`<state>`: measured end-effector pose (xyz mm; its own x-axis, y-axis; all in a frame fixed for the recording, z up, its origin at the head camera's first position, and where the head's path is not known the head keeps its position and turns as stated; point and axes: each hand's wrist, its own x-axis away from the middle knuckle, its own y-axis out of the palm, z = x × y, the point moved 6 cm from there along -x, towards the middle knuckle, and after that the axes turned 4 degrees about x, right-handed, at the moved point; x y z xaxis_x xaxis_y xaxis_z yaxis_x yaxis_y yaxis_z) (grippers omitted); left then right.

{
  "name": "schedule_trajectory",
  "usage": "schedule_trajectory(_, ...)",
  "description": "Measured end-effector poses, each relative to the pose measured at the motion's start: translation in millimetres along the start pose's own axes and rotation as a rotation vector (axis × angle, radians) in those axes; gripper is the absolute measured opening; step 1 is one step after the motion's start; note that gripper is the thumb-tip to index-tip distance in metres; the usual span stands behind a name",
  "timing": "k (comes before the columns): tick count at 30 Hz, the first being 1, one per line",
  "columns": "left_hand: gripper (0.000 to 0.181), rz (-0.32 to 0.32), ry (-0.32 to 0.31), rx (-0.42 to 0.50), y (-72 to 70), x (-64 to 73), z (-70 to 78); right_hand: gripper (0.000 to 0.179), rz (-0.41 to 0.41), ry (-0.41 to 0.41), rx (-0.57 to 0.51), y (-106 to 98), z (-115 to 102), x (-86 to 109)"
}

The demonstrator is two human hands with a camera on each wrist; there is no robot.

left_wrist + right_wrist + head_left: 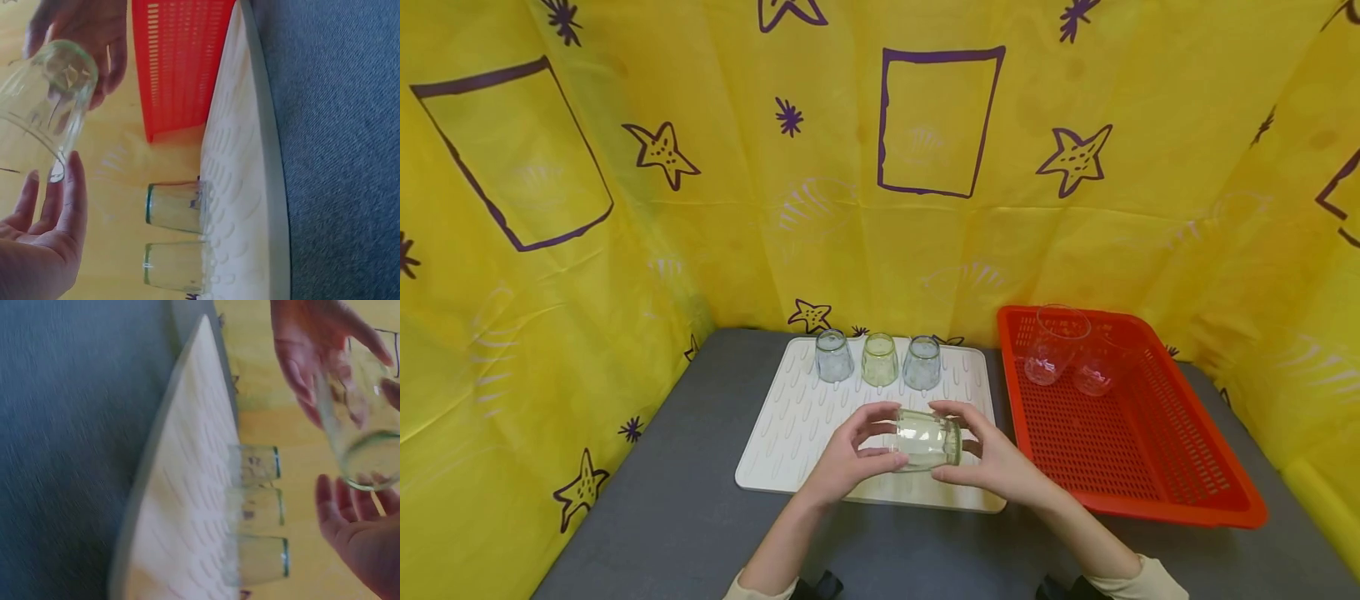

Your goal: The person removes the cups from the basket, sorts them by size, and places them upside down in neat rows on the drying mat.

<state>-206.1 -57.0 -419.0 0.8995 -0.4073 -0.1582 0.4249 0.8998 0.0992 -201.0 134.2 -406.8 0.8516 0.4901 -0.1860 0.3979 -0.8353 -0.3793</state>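
A clear, faintly green drinking glass (927, 440) lies on its side in the air, above the front part of a white ridged drying mat (790, 425). My left hand (853, 454) holds its left end between thumb and fingers. Around the other end, where a green ring shows, my right hand (992, 458) has its thumb below and fingers above. In the left wrist view, the fingertips of the left hand (53, 231) touch the glass (69, 106). Three glasses stand in a row on the mat's far side: bluish (833, 357), yellow-green (880, 360) and bluish (922, 363).
To the right is a red perforated plastic basket (1210, 450), with two clear glasses (1048, 358) leaning near its back left corner. The mat and basket lie on a grey table (662, 467). Yellow patterned cloth (850, 250) hangs behind and at both sides.
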Motion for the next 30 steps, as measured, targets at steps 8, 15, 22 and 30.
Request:
schedule_trajectory(8, 0.061, 0.119, -0.014, 0.175, 0.9, 0.1, -6.8, 0.078, 0.067, 0.139, -0.477, 15.2, 11.9, -1.4)
schedule_trajectory(15, 0.063, 0.146, -0.019, 0.252, 4.3, 1.4, -7.6, 0.075, 0.08, 0.161, -0.666, 24.4, 15.0, -3.1)
schedule_trajectory(22, 0.061, 0.143, -0.047, 0.241, 0.8, 3.6, -11.3, 0.073, 0.095, 0.158, -0.715, 30.0, 17.3, -5.9)
schedule_trajectory(30, 0.063, 0.227, -0.039, 0.076, -27.3, 11.0, -14.1, 0.064, 0.299, 0.225, -0.653, 25.7, 25.1, -19.0)
